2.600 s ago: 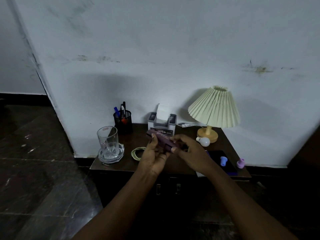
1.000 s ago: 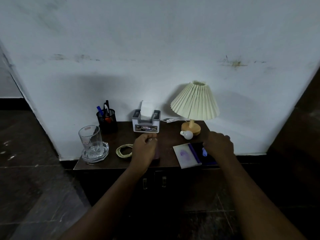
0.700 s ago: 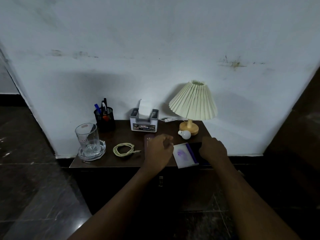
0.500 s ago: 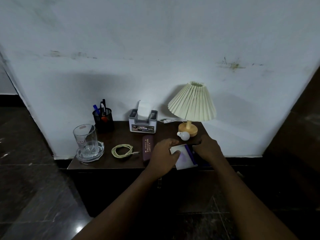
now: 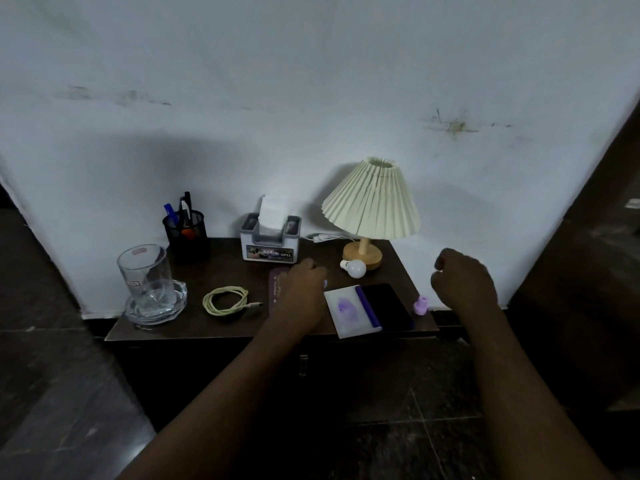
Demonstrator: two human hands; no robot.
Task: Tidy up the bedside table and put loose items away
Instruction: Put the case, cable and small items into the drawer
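Maroon and slim, the spectacle case (image 5: 276, 289) is lying on the desk (image 5: 225, 271) with its long axis running from 12 to 6 o'clock. The left hand (image 5: 302, 293) is covering its 3 o'clock side. That hand's fingers (image 5: 313, 267) are bending down near the case's far end; I cannot tell whether they are gripping it or only resting there. The right hand (image 5: 462, 282) is hovering well apart toward 3 o'clock, its fingers (image 5: 441, 266) curling into a loose fist, and I cannot tell whether something small is hiding inside it. The lilac cap (image 5: 420, 304) is standing just at 7 o'clock of that fist, so the right hand is sitting nearer to it. The left is sitting nearer to the case and to the coiled cable (image 5: 225, 301) at its 9 o'clock. Any lift of the case is probably calling for a grip across its narrow width.
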